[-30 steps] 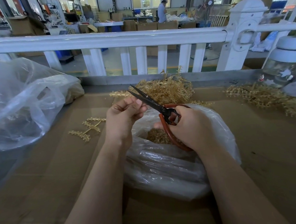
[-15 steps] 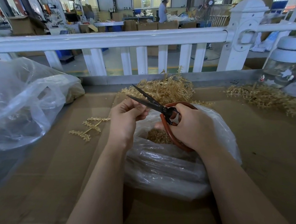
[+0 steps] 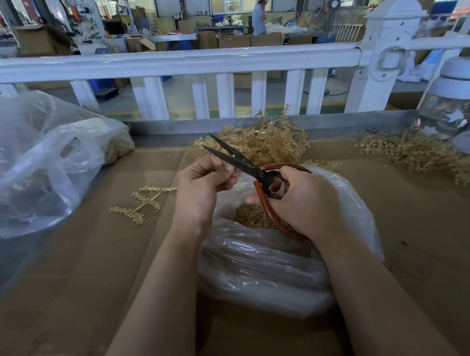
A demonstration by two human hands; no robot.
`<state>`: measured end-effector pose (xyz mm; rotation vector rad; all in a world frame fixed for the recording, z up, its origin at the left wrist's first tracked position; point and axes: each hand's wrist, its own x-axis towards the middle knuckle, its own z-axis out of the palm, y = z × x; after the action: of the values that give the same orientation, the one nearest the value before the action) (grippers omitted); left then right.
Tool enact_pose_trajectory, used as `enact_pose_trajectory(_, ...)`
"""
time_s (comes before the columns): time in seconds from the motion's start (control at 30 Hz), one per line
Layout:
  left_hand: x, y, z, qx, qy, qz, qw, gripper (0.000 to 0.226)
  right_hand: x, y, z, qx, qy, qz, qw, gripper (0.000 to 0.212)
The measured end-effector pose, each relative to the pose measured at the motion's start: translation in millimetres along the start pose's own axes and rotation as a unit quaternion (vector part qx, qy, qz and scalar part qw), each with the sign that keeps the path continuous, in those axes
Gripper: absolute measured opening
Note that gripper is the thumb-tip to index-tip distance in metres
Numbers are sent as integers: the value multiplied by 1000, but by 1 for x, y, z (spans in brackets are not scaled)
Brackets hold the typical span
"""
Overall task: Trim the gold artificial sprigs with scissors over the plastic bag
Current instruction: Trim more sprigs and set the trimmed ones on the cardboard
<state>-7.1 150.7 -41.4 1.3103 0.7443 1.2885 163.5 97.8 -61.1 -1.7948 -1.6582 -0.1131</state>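
Note:
My right hand (image 3: pixel 301 201) grips the red handles of black-bladed scissors (image 3: pixel 235 157), whose blades stand slightly apart and point up-left. Just left of the blades, my left hand (image 3: pixel 204 185) is curled with fingertips pinched together; whatever it pinches is too small or hidden to make out. Both hands hover over a clear plastic bag (image 3: pixel 275 269) with gold trimmings (image 3: pixel 254 218) inside. A pile of gold sprigs (image 3: pixel 265 145) lies behind the hands. One loose gold sprig (image 3: pixel 141 201) lies on the cardboard to the left.
A big crumpled plastic bag (image 3: pixel 35 168) sits at the left. More gold sprigs (image 3: pixel 425 155) spread at the right, near a glass jar with a white lid (image 3: pixel 452 104). A white railing (image 3: pixel 193 62) runs behind the cardboard-covered table (image 3: pixel 96 269). A person stands far off.
The scissor blades have opened slightly and shifted a bit. My left hand stays by the blades with fingers pinched. The bag and sprigs have not moved.

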Motion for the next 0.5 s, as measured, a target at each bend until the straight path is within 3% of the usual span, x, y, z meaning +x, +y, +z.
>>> enact_pose_trajectory(0.1,0,0,0,-3,10,-4,1000,39,0,0,0,6,8,-8,1000,72)
enact_pose_trajectory(0.33,-1,-2,2,70,4,27,997,10,0,0,-1,-8,10,-10,1000,65)
enact_pose_trajectory(0.5,-2,-1,4,94,-6,41,995,21,0,1,-1,-8,9,-7,1000,65)
